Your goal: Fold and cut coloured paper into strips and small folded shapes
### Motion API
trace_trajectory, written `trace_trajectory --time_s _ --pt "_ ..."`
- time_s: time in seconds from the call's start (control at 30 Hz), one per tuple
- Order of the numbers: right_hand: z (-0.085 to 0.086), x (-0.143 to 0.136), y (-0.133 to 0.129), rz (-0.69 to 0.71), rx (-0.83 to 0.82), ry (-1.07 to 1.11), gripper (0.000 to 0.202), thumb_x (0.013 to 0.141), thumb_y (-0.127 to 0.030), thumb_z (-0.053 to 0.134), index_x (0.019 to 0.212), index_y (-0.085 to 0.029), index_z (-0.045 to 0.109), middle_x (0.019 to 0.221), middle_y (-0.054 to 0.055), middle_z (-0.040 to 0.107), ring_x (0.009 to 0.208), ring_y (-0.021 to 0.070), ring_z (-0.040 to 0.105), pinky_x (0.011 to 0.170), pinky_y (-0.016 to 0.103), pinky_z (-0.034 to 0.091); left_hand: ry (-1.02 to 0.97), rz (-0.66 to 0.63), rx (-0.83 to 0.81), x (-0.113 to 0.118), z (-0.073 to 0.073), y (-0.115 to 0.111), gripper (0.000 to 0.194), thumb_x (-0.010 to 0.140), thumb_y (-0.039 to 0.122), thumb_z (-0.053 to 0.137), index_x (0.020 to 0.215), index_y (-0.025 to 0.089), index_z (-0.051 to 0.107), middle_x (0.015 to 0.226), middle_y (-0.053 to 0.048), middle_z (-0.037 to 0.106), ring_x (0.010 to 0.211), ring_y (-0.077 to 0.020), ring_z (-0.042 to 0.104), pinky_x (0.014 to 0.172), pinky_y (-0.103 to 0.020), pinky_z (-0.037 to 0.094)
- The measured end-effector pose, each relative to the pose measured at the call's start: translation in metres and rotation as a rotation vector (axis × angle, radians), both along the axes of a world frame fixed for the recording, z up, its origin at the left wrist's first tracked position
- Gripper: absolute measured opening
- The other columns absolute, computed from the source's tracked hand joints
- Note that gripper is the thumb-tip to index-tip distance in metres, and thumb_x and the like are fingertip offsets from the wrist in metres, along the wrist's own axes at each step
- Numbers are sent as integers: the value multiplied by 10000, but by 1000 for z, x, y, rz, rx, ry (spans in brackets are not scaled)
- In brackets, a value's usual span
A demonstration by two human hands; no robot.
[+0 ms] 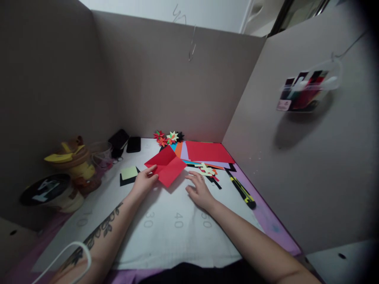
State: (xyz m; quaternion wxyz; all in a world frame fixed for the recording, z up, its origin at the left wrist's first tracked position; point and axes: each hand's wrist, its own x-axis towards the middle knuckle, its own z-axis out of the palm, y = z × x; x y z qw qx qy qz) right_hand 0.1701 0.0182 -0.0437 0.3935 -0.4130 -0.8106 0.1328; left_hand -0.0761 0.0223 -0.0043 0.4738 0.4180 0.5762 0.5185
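Note:
A red square of paper (169,170) with fold creases is held at its left edge by my left hand (145,180), the thumb and fingers closed on it. The sheet is tilted above the white mat (177,244) and casts a shadow there. Just right of the paper, my right hand (200,190) has its fingers apart and holds nothing. Beyond the paper lie a stack of coloured sheets with a red one (207,152) on top and small paper strips (207,169). Folded paper stars (172,137) sit at the back.
A yellow and black cutter (242,191) lies at the right. Pale green squares (129,172) lie on black ones at the left. A black phone (134,144), pots (71,157) and a lidded tub (51,193) stand farther left. Grey panels (177,79) enclose the table.

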Motion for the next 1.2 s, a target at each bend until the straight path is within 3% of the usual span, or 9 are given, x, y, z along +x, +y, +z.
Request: trace_trajectory --time_s 0.27,0.47,0.57,0.67,0.73,0.87,1.03,1.07,1.2 --pt "-1 -18 -4 26 222 -152 619 751 -156 554 1340 -230 374 1357 135 338 1292 305 288 1056 524 308 -99 -95 -24 6 -6 -2 649 616 174 729 1236 90 557 864 -91 709 613 -128 634 562 -212 482" --pt "-4 -35 2 -80 217 -37 743 724 -99 532 1403 -271 284 1240 117 382 1174 291 408 1000 494 382 -4 -169 -23 15 -6 -8 634 612 176 718 1223 92 572 847 -91 717 625 -144 641 566 -225 482" --pt "-2 -26 12 -199 149 86 658 724 -117 552 1346 -259 391 1188 115 374 1145 285 416 984 481 394 -4 -162 -22 13 -4 -8 590 619 175 688 1195 93 593 880 -106 717 661 -162 653 584 -238 490" --pt "3 -9 20 -240 120 211 383 731 -163 580 1103 -248 599 1173 97 385 1132 267 424 991 460 382 10 -164 21 8 -2 -6 483 621 197 668 1093 97 654 944 -116 710 733 -179 659 641 -254 497" --pt "7 2 24 -170 84 250 238 735 -155 564 936 -241 658 1163 81 429 1115 248 448 977 445 390 34 -184 62 4 -2 -5 420 635 221 656 1039 106 673 970 -115 705 773 -186 657 689 -267 498" --pt "12 12 22 44 113 78 324 720 -73 518 914 -263 694 1159 61 536 1112 238 468 975 469 371 175 -272 92 -1 -6 -1 429 693 277 602 1089 116 638 1014 -128 679 831 -222 653 743 -331 509" --pt "8 5 20 295 125 -152 274 783 -137 551 967 -271 703 1042 69 660 1001 220 557 902 429 436 782 -201 326 -12 -4 -2 422 699 292 636 1094 143 645 1360 -166 449 1259 -329 398 1042 -467 315" --pt "6 3 21 334 107 -177 264 794 -146 546 974 -259 703 1024 74 674 978 215 577 881 412 454 860 -260 383 -14 -1 -4 416 724 310 627 1107 151 642 1385 -162 421 1291 -326 353 1067 -469 275" --pt "-2 0 22 370 50 -203 257 825 -175 525 998 -236 704 1025 81 690 965 201 609 871 382 477 889 -785 414 -11 10 -17 515 742 410 641 1214 210 589 1343 -124 498 1233 -282 441 1029 -398 340"
